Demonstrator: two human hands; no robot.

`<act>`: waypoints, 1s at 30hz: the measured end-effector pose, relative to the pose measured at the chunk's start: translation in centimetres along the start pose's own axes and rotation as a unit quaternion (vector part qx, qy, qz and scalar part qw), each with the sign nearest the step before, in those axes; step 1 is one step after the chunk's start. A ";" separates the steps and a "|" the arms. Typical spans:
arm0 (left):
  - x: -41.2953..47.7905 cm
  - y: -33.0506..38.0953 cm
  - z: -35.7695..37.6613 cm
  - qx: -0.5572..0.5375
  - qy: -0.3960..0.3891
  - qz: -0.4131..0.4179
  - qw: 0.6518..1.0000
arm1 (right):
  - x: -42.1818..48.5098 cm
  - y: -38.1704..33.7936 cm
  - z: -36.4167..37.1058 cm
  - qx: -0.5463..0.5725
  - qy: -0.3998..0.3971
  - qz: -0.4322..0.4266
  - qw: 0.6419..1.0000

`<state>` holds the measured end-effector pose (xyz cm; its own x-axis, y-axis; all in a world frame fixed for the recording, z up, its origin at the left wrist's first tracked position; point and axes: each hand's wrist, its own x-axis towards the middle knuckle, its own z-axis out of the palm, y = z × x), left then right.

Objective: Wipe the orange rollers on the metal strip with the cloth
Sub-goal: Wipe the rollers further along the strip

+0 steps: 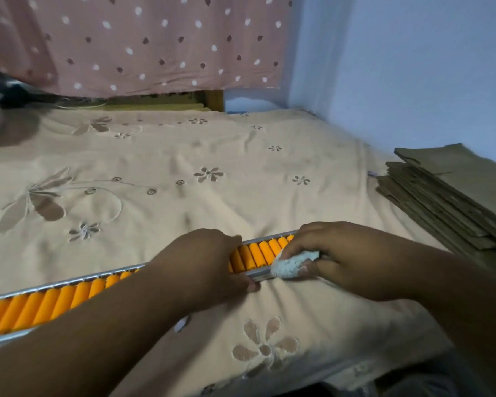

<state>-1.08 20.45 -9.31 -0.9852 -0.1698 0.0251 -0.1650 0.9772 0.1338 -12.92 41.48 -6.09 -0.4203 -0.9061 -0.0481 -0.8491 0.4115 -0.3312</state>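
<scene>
Presently the metal strip (69,282) lies on the bed (184,173), its long axis running lower-left to upper-right, the left hand (209,262) clamped across it mid-length while the right hand (344,256), closed on the cloth (291,266), sits over the orange rollers (255,255) nearest the far-right end.

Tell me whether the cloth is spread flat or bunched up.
Bunched up: the cloth is a white wad in the right hand's grip, against the metal strip.

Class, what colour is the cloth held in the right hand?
White, seen in the head view: cloth bunched in the right hand.
</scene>
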 end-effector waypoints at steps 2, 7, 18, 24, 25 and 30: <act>-0.1 0.0 -0.1 -0.007 -0.006 0.002 1.000 | 0.6 0.1 -0.9 0.027 0.043 0.001 0.999; -0.1 -0.5 -0.8 -0.063 -0.027 0.014 0.998 | 5.0 -1.6 1.3 -0.003 0.146 0.010 0.989; -2.5 -4.0 -0.5 -0.042 -0.020 -0.048 0.998 | 1.4 -2.8 1.2 -0.024 -0.050 -0.039 0.998; -3.6 -4.6 -1.8 -0.115 -0.075 -0.030 0.990 | 4.7 -3.6 0.4 0.004 0.116 -0.033 0.993; -4.0 -5.1 -2.1 -0.117 -0.084 -0.030 0.989 | 5.4 -4.1 1.0 -0.009 0.136 -0.033 0.990; -5.9 -7.9 -2.7 -0.065 -0.076 -0.061 0.993 | 6.5 -5.2 4.5 -0.094 0.098 -0.055 0.989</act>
<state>6.16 13.40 -7.81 -0.9558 -0.2543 -0.1479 -0.2852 0.9242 0.2542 -9.83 32.98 -8.92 -0.3598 -0.9175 0.1693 -0.9302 0.3386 -0.1418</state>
